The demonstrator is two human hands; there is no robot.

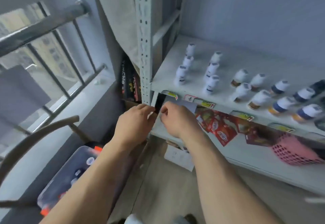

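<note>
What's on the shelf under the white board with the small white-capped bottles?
Red printed snack packets lie beside a pink perforated plastic basket. At the left end, the left hand and right hand hold a black flat packet. The white shelf board above hides the rear.

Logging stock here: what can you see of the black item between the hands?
The black item is narrow, flat and dark, with a red bit at its lower end. It stands upright just under the upper shelf edge, beside the metal post. The left hand and right hand pinch its lower end; blur hides any print.
</note>
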